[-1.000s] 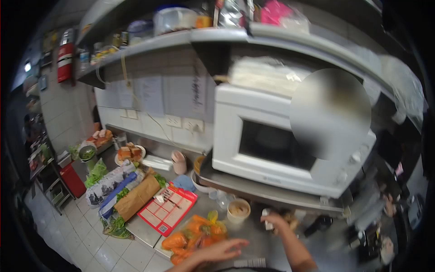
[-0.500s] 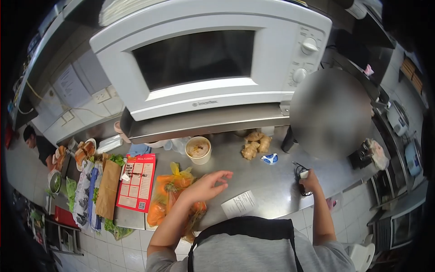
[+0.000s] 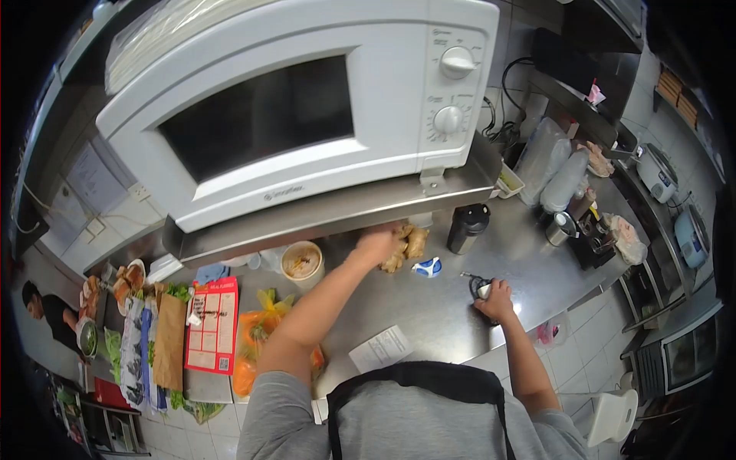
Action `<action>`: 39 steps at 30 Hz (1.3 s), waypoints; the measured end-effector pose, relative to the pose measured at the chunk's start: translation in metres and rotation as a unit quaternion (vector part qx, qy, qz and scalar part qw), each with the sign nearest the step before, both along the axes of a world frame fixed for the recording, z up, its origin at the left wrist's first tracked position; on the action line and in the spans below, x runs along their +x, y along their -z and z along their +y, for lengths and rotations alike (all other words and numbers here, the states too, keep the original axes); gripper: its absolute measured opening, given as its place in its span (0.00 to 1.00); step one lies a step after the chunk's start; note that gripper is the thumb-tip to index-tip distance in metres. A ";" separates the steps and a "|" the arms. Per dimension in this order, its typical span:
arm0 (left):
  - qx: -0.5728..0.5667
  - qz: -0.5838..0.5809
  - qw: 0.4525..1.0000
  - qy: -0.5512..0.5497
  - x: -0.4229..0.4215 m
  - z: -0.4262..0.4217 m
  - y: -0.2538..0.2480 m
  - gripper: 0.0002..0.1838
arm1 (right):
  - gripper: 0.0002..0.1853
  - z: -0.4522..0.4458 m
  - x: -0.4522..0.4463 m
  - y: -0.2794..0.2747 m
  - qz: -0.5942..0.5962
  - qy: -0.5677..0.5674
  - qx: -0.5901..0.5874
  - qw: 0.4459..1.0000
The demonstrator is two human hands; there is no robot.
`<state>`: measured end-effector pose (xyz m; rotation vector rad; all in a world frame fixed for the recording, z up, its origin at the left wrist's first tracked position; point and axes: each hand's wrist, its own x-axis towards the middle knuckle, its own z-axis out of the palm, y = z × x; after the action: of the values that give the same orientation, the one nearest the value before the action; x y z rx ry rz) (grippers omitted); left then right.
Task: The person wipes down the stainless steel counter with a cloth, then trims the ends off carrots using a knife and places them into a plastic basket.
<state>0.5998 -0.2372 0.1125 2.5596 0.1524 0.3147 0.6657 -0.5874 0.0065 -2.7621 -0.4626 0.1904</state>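
Observation:
My left hand (image 3: 374, 247) reaches over the counter to the ginger root (image 3: 415, 243), its fingers blurred against the knobbly pieces. Whether they grip the ginger is unclear. At the right, my right hand (image 3: 498, 302) is closed around a small white piece (image 3: 484, 291) joined to a coiled black cable (image 3: 477, 285), close to the counter. A blue-and-white item (image 3: 427, 267) lies between the ginger and the cable. Left of my left hand stands a paper tub (image 3: 302, 261) with food in it. A printed paper slip (image 3: 381, 349) rests near the front edge.
Above the steel counter (image 3: 429, 322), a microwave (image 3: 268, 115) sits on a shelf. An orange bag of produce (image 3: 253, 337), a red meal planner (image 3: 212, 326) and a brown paper bag (image 3: 169, 341) occupy the left. A dark flask (image 3: 468, 228) stands behind. Another person (image 3: 57, 318) is far left.
My left hand has moved forward from above the counter's middle to the ginger. My right hand keeps hold of the white piece. The view has swung right, bringing the flask into sight.

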 end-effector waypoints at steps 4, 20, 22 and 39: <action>0.075 -0.051 0.995 -0.034 0.063 -0.044 0.030 0.18 | 0.40 0.005 0.004 -0.006 0.014 -0.013 -0.012 1.000; 0.085 0.061 0.975 -0.196 0.131 -0.080 0.045 0.33 | 0.49 0.026 0.018 -0.055 -0.003 0.022 -0.001 1.000; 0.092 0.058 0.973 -0.205 0.117 -0.081 0.046 0.34 | 0.46 0.041 0.035 -0.050 0.050 0.011 -0.009 0.999; -0.808 0.053 0.573 -0.130 -0.148 -0.049 0.011 0.33 | 0.37 0.151 0.007 -0.037 -0.092 -0.309 0.118 0.939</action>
<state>0.4523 -0.2863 0.1016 0.6634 0.5473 0.0143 0.6722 -0.4365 0.0433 -2.3264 -1.3053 0.0156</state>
